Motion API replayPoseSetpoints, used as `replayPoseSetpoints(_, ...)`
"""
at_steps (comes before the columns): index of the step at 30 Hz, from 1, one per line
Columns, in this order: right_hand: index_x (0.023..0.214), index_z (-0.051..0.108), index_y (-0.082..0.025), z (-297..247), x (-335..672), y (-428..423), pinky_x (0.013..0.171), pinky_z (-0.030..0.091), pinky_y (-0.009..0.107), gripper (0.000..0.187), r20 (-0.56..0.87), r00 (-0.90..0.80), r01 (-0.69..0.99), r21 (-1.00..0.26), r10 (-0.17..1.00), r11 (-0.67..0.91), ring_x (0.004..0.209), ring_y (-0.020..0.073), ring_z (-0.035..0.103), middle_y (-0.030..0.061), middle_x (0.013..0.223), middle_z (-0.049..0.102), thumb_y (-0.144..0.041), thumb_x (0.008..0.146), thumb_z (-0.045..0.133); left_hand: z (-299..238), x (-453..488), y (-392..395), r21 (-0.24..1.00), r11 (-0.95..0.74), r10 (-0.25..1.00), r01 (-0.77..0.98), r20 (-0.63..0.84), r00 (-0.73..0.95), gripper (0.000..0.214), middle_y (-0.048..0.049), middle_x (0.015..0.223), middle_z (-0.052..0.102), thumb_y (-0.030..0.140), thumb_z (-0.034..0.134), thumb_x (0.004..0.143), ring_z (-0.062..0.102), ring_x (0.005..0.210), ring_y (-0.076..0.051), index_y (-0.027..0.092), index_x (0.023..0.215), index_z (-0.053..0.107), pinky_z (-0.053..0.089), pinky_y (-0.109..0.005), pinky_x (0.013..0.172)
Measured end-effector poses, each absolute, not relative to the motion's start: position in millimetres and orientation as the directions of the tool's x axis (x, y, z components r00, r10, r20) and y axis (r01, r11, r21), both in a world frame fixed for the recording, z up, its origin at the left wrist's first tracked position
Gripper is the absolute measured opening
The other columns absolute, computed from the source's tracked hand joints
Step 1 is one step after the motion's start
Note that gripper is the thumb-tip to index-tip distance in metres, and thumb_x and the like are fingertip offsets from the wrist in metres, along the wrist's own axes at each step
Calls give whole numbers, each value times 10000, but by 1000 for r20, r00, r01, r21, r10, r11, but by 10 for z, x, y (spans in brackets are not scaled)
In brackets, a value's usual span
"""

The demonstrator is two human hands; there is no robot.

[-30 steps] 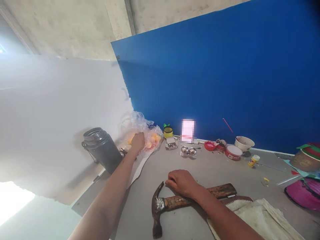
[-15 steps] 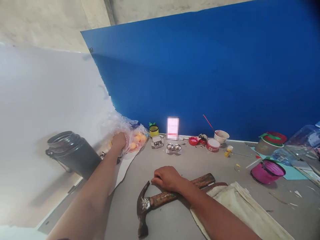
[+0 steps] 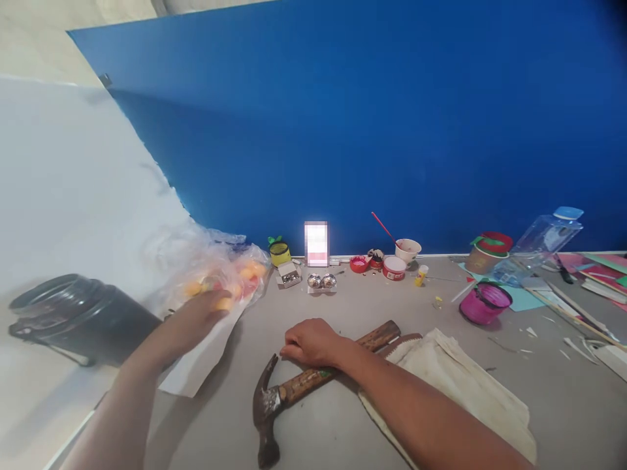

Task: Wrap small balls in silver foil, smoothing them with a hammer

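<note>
My left hand (image 3: 193, 320) is smeared by motion just in front of a clear plastic bag (image 3: 220, 271) of orange and yellow pieces. A small yellow blob shows at its fingertips; I cannot tell whether the fingers grip it. My right hand (image 3: 309, 342) lies palm down across the wooden handle of a rusty claw hammer (image 3: 289, 391). Its fingers drape over the handle onto the grey table (image 3: 392, 300) without wrapping round it.
A dark jar (image 3: 78, 320) stands at the left against a white sheet. A blue board backs the table. Along it sit a staple box (image 3: 289, 275), two silver balls (image 3: 322, 281), red lids, a white cup (image 3: 407, 249), a pink tub (image 3: 484, 304) and a plastic bottle (image 3: 543, 241). A cloth (image 3: 465, 391) lies under my right forearm.
My left hand has pulled back out of the plastic bag toward me. The view has swung right, showing more of the table's right side. My right hand stays on the hammer.
</note>
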State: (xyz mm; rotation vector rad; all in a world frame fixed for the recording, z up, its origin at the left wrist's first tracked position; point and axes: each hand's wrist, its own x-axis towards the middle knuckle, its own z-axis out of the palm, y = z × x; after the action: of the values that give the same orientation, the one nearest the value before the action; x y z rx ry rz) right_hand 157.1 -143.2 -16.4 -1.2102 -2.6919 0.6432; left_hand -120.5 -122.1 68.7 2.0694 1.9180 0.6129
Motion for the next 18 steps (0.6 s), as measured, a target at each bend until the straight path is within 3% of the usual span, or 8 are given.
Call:
replayPoseSetpoints(3,974,747,-246,-130,1570,-1451,636,309,285,313,-53,-665,693,-419,745,587,900,179,679,18,1007,786,-499,987,564,666,-838,-1435,743,-136,953,655,-83,292,359,-52,842,699,545,540,866,678,792,-236,235,993,668,558,-334,737)
replayPoseSetpoints(7,936,755,-245,-131,1559,-1458,647,330,266,324,-54,-653,702,-416,755,577,867,173,669,11,974,783,-494,988,555,385,-409,-1366,879,-62,946,472,-99,308,423,-12,725,628,533,475,895,582,624,-180,201,1112,620,485,-298,604)
replayPoseSetpoints(10,924,757,-240,-156,1548,-1448,638,335,272,356,-54,-656,704,-404,753,584,855,188,680,16,968,784,-510,988,535,139,-230,-1302,881,-73,949,468,-83,304,340,-8,738,595,464,414,908,538,627,-179,223,1020,626,447,-296,577)
replayPoseSetpoints(13,948,760,-235,-155,1538,-1443,624,333,278,349,-63,-658,707,-397,751,586,845,200,687,25,978,786,-505,981,541,-7,-133,-1348,875,-158,958,457,24,285,227,-23,889,618,375,413,894,568,815,-201,241,891,596,492,-311,730)
replayPoseSetpoints(18,992,768,-250,-133,1526,-1450,638,347,276,313,-71,-665,701,-403,744,588,870,201,692,23,1004,790,-472,984,547,-87,-134,-1430,901,-117,955,418,-13,296,225,-11,807,579,374,384,910,541,752,-204,243,892,566,477,-306,672)
